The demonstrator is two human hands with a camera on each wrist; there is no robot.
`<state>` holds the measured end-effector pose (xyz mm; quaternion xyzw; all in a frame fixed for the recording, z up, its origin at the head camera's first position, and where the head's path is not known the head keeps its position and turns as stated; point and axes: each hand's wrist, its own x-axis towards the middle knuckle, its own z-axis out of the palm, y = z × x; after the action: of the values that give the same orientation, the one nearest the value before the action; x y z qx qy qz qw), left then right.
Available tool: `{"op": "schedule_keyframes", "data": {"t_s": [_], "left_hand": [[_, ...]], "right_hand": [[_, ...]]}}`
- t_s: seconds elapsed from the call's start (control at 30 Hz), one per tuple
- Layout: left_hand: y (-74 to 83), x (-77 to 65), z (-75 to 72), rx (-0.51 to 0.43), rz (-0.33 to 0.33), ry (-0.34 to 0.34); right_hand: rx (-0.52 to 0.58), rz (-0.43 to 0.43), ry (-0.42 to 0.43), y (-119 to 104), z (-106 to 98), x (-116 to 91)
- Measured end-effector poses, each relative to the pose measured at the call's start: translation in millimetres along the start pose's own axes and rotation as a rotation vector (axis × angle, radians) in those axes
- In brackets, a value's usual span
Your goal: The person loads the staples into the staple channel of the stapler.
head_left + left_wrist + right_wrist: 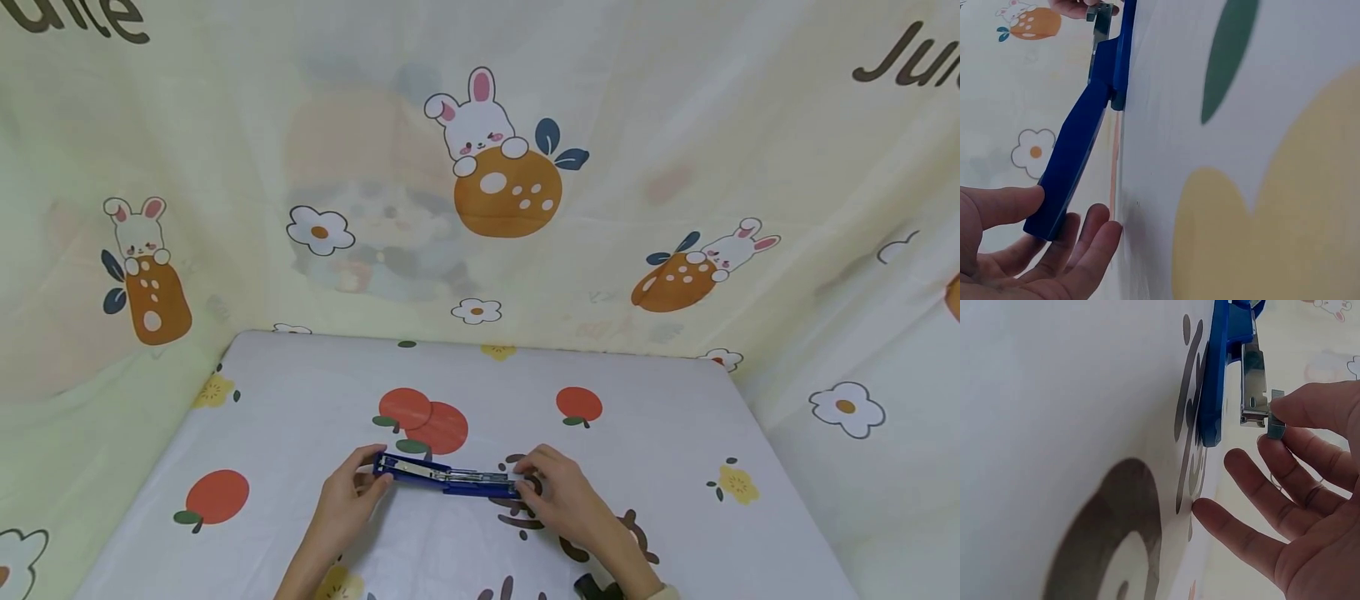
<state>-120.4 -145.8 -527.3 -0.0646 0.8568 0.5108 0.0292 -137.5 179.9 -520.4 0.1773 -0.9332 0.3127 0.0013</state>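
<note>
A blue stapler lies on the table, folded wide open, its metal magazine bared. My left hand pinches the end of the swung-back top cover between thumb and fingers, holding it tilted up off the cloth. At the stapler's other end, my right hand pinches a short strip of staples between thumb and fingertips. In the right wrist view the strip sits right by the front end of the magazine. Whether strip and magazine touch, I cannot tell. The right hand's other fingers spread loosely below.
A white cloth printed with fruit and flowers covers the table. Near its front edge, beside the right forearm, is a dark object, partly cut off. Printed curtains hang behind and on both sides.
</note>
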Motion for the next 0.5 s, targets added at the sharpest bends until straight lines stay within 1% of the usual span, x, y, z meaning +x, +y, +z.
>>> {"op": "schedule_keyframes", "data": {"t_s": [0.13, 0.23, 0.5], "left_hand": [[-0.3, 0.5, 0.6, 0.002, 0.004, -0.001], [-0.2, 0.4, 0.7, 0.002, 0.005, -0.002], [0.6, -1.3, 0.9, -0.004, -0.008, -0.005]], "right_hand": [[-0.006, -0.008, 0.009, -0.3, 2.0, 0.8], [-0.002, -0.013, -0.001, 0.1, 3.1, 1.9], [-0.007, -0.031, -0.01, 0.6, 3.6, 3.3]]}}
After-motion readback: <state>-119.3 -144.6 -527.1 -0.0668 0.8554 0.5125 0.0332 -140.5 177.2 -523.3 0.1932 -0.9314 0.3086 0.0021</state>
